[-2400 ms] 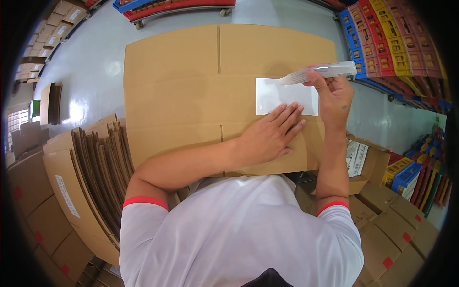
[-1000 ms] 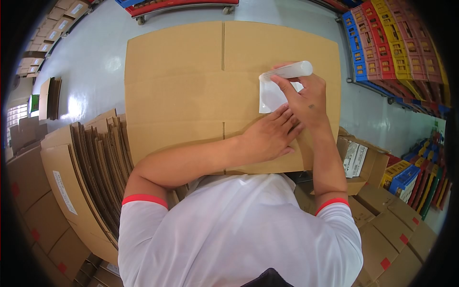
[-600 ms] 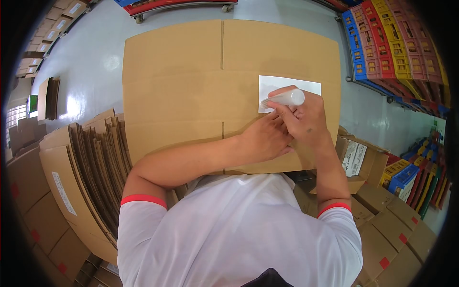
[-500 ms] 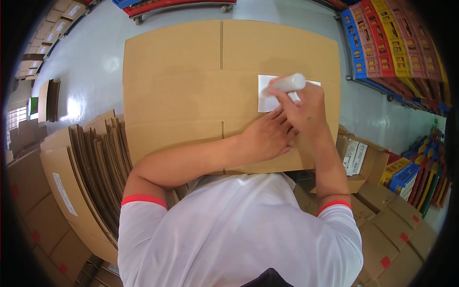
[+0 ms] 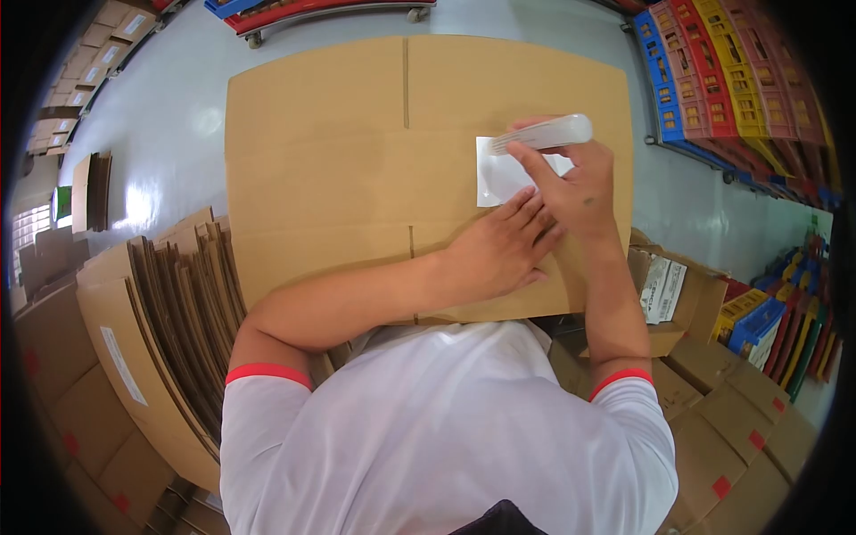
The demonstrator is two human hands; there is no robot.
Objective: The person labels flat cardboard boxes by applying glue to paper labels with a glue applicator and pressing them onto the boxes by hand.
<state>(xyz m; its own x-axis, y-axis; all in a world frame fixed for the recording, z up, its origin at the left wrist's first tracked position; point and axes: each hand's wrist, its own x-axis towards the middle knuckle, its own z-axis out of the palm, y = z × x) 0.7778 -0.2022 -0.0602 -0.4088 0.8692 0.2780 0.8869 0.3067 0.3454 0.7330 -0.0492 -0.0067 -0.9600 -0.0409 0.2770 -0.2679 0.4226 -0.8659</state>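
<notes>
A flattened cardboard box (image 5: 312,169) lies in front of me, with a white paper label (image 5: 489,183) on its right part. My right hand (image 5: 580,183) grips a white, round-ended cylinder (image 5: 557,132) that looks like a bottle. It is held tilted over the upper part of the label, and its left end is blurred. Whether it touches the paper, I cannot tell. Flat on the cardboard rests my left hand (image 5: 499,245), fingers stretched out, the tips at the label's lower edge and close beside my right wrist.
Upright cardboard sheets (image 5: 178,294) are stacked at my left. An open carton (image 5: 700,299) with printed white packets (image 5: 663,290) stands at right, near cartons with red marks (image 5: 704,446). Stacked coloured crates (image 5: 704,71) rise at the upper right; a wheeled red rack (image 5: 330,13) is at the far edge.
The white cylinder has swung out to the right and lies more level, with my right hand shifted slightly right. My left hand stays nearly in place.
</notes>
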